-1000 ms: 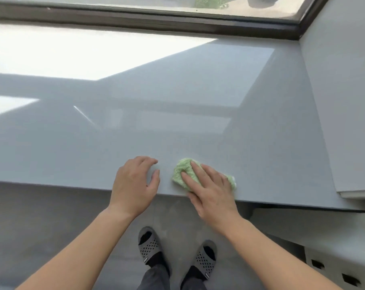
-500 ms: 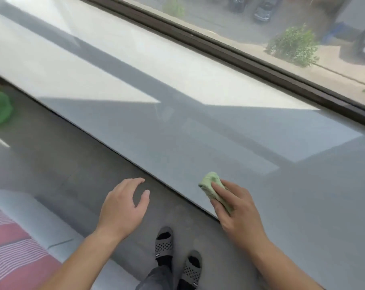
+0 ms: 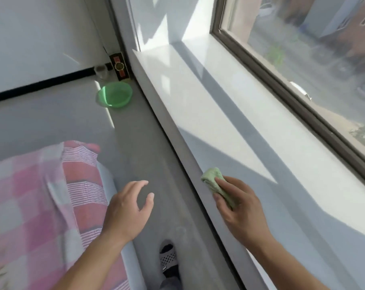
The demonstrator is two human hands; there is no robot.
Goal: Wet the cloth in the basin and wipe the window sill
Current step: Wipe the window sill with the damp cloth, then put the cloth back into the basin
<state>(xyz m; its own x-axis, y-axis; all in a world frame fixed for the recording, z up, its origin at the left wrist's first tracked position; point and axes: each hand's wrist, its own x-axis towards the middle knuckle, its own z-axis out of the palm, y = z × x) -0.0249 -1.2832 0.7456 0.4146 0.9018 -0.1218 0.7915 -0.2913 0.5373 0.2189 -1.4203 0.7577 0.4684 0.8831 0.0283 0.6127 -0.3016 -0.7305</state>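
Your right hand [image 3: 238, 208] holds the green cloth [image 3: 214, 181] bunched up. Its grip is wrapped round the cloth, fingers and thumb curled over it, with one end of the cloth poking out past the fingertips. The cloth sits at the front edge of the window sill [image 3: 229, 122]; you cannot tell whether it touches the surface.

Your left hand [image 3: 127, 210] hovers over the floor [image 3: 146, 153], its grip spread and loosely curved, holding nothing.

The green basin [image 3: 114, 94] stands on the floor near the sill's far end, well apart from both hands. Just behind it, against the wall, are a clear glass jar [image 3: 101, 72] and a dark box [image 3: 119, 66] with a red and gold label, whose writing is too blurred to read.

Pink checked bedding [image 3: 31, 195] lies to your left. A grey perforated slipper [image 3: 168, 256] shows between your forearms.
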